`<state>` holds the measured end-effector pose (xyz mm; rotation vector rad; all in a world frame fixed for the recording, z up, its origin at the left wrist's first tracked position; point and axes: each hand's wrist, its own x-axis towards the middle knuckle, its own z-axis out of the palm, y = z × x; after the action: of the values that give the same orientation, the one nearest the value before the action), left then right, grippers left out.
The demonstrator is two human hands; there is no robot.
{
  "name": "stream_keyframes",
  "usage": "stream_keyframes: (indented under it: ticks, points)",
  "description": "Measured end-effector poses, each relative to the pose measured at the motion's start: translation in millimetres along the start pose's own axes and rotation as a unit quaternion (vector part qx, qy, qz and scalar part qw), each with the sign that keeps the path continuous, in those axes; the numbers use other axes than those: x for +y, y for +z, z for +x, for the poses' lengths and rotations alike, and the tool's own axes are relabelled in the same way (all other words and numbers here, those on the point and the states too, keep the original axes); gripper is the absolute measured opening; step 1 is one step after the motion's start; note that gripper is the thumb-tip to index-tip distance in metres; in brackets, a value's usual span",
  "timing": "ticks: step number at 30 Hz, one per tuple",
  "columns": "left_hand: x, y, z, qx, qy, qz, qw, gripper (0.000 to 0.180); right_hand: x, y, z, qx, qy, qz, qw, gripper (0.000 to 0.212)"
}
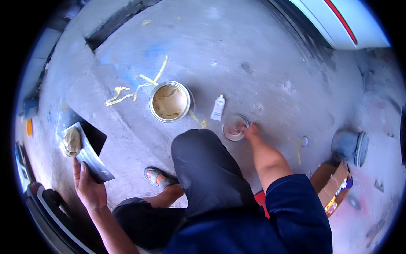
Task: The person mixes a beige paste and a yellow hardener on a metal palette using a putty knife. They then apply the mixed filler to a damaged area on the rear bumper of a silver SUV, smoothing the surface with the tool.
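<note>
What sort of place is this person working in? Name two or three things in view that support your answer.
Probably a car body repair yard: a stained grey concrete floor, an open round metal tin of beige filler paste, and a white vehicle body panel with a red stripe.

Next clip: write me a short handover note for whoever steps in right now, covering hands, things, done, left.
Left hand: holds a flat board with a lump of beige putty on it.
Right hand: down at the round metal lid lying on the concrete floor; grip unclear.
Open putty can stands beyond the knee, white tube beside the lid.
Done: can opened, putty on the board.
Left: can still uncovered.
</note>
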<state>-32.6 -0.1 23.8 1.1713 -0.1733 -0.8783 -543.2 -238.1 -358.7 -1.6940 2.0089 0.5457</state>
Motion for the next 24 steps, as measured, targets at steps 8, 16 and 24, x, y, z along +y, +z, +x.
stream_keyframes:
  ticks: [8, 16, 24]
  points:
    - [-13.0, 8.6, -9.2, 0.048, 0.017, 0.011, 0.999, 0.040, -48.5, -107.7, -43.7, -0.065, -0.094, -0.090, 0.989, 0.036]
    - [-12.9, 22.4, -10.6, 0.085, 0.034, 0.027, 0.995, 0.041, -190.0, -222.7, -139.0, 0.210, -0.511, -0.069, 0.830, 0.019]
    - [-9.2, 17.3, -20.3, 0.114, 0.042, 0.033, 0.992, 0.041, -273.8, -143.5, -134.7, 0.167, -0.801, -0.044, 0.573, 0.011]
